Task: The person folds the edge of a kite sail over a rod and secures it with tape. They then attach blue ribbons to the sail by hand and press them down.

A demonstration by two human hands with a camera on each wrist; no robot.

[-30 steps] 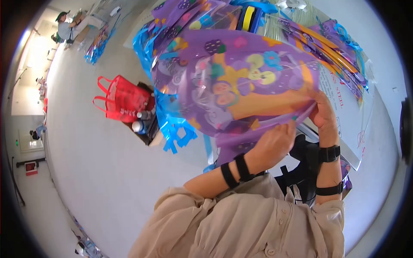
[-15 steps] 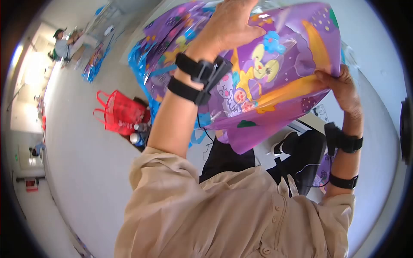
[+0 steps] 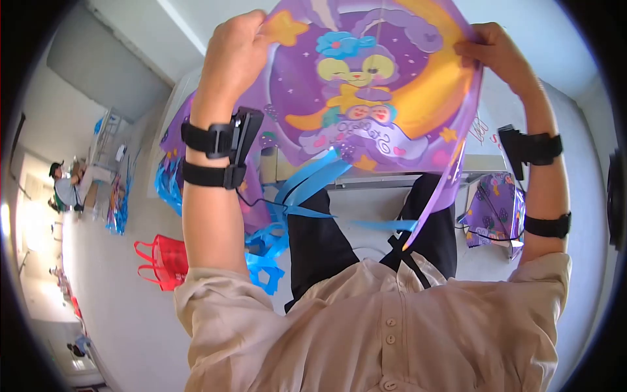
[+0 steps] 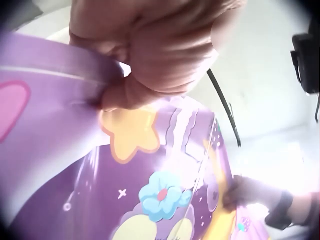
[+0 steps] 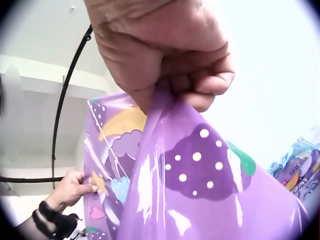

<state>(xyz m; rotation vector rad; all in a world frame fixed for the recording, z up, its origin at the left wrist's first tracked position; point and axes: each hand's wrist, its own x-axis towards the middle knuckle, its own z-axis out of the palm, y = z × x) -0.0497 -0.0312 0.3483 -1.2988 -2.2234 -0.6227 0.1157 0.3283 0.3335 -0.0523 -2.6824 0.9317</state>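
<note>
A purple kite (image 3: 372,78) with a winking bunny and an orange moon hangs spread between my hands. At its upper left, my left hand (image 3: 235,55) pinches the edge beside a yellow star (image 4: 131,132). My right hand (image 3: 499,52) grips the opposite edge; in the right wrist view the film is bunched between thumb and curled fingers. Blue streamers (image 3: 313,183) dangle below the kite's lower edge, over my lap. The kite's top runs out of the head view.
More purple film and blue ribbon (image 3: 171,183) lie at the table's left side. A red bag (image 3: 166,261) stands on the floor at left. Low at right is a folded purple piece (image 3: 493,209). A person (image 3: 78,183) sits far off at left.
The left hand reached across the kite from its near edge and took the left edge. The kite rose from over the table and spread out. My right hand kept its hold and moved up.
</note>
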